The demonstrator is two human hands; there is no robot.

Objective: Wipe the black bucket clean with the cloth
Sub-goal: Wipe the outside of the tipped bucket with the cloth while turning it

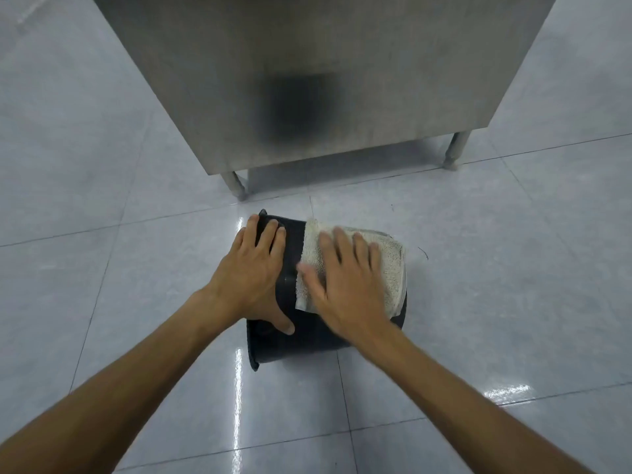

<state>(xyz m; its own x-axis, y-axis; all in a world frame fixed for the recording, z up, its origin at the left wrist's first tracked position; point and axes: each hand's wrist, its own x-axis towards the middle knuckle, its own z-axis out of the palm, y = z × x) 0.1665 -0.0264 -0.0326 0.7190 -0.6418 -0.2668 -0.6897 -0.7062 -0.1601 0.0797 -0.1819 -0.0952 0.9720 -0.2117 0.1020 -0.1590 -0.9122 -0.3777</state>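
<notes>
On a glossy pale grey tiled floor (478,268), near the middle of the view: black bucket (290,343) lying on its side, rim toward the left, base toward the right. Flat against the upper left part of the bucket's wall, near the rim: left hand (251,278), palm down, fingers (275,239) spread apart and stretched over the curve, thumb pointing down toward the near side, not gripping anything. Draped over the right half of the bucket, toward the base: folded off-white terry cloth (390,268), touching the black wall and hanging a little past the bucket's right edge. Pressed flat on top of the cloth: right hand (349,282), palm down, fingers apart and extended, slightly blurred, holding the cloth against the bucket by pressure rather than by a closed grasp. Reaching in from the bottom corners of the view: both bare forearms, the two hands just beside each other but apart. Behind the bucket, filling the top centre: brushed stainless steel cabinet (239,80) on short round metal legs (236,184), with a dim dark reflection on its front panel. Scattered on the tiles near the bottom: bright streaks of reflected light.
</notes>
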